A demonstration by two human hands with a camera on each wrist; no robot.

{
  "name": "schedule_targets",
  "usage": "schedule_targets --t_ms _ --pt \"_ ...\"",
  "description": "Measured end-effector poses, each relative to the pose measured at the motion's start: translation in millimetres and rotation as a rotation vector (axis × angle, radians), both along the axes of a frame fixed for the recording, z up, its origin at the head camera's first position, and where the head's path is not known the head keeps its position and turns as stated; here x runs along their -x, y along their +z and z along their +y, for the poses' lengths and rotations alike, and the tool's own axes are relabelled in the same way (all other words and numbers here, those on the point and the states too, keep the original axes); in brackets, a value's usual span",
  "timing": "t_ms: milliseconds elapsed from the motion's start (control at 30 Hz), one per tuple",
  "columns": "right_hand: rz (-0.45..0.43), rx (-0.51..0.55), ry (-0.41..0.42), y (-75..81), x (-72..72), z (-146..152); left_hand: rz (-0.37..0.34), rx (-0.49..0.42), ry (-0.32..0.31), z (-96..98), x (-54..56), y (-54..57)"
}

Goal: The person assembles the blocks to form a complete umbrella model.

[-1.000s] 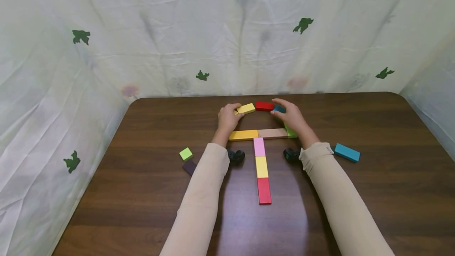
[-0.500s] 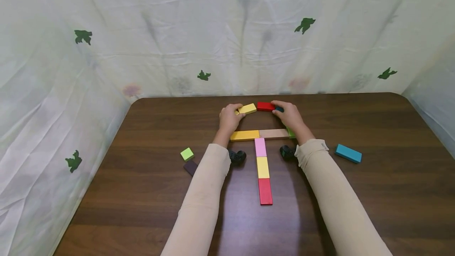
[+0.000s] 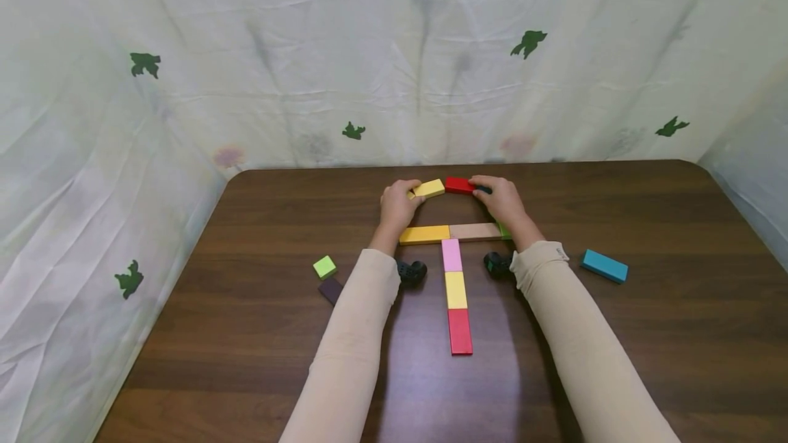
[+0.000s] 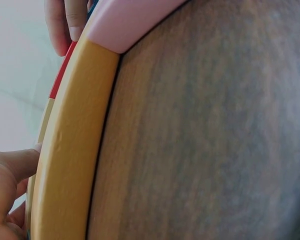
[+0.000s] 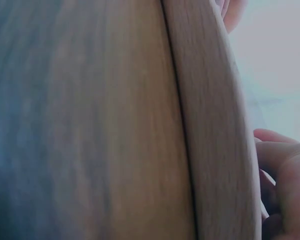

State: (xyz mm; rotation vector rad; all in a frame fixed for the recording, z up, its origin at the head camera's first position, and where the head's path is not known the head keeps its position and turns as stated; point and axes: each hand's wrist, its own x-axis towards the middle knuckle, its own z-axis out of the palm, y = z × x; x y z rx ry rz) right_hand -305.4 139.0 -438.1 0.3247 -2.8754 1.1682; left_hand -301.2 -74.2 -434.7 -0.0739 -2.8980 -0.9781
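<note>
In the head view my left hand (image 3: pixel 397 209) is at the left end of the arc of blocks, thumb and fingers around a yellow block beside the pale yellow block (image 3: pixel 429 188). My right hand (image 3: pixel 503 202) pinches a dark blue block (image 3: pixel 483 189), mostly covered by the fingers, at the right end of the red block (image 3: pixel 459 185). Below the arc lies a row of an orange-yellow block (image 3: pixel 425 234) and a tan block (image 3: pixel 475 231). A green block (image 3: pixel 504 230) shows partly under the right wrist. The tan block (image 5: pixel 215 115) fills much of the right wrist view.
A pink block (image 3: pixel 451 255), a yellow block (image 3: pixel 456 290) and a red block (image 3: pixel 460 331) run down from the row. At left lie a lime block (image 3: pixel 324 266) and a dark block (image 3: pixel 330 289). A blue block (image 3: pixel 605 266) lies at right on the wooden table (image 3: pixel 677 347).
My right hand has shifted slightly left and down with the blue block, closer against the red block. My left hand keeps its place, and the whole view has drifted a little.
</note>
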Motion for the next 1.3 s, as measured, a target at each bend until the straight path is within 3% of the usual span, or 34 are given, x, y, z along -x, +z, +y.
schedule_targets --t_ms 367,600,800,1067,1300 --pt "0.005 0.011 0.01 2.7 -2.9 0.0 0.041 0.005 -0.017 -0.5 0.0 0.6" --pt "-0.012 0.023 0.006 3.1 -2.2 0.6 0.006 0.005 -0.021 -0.9 1.4 3.0" --pt "-0.032 0.094 -0.008 5.1 -1.6 1.6 0.017 -0.071 -0.025 -3.0 2.1 6.7" --pt "-0.014 0.164 0.0 19.5 -7.7 2.8 0.043 -0.142 -0.074 -8.4 -4.0 29.9" --pt "0.012 0.189 0.032 38.4 -26.8 10.2 0.085 -0.106 -0.137 -21.0 -17.9 51.7"
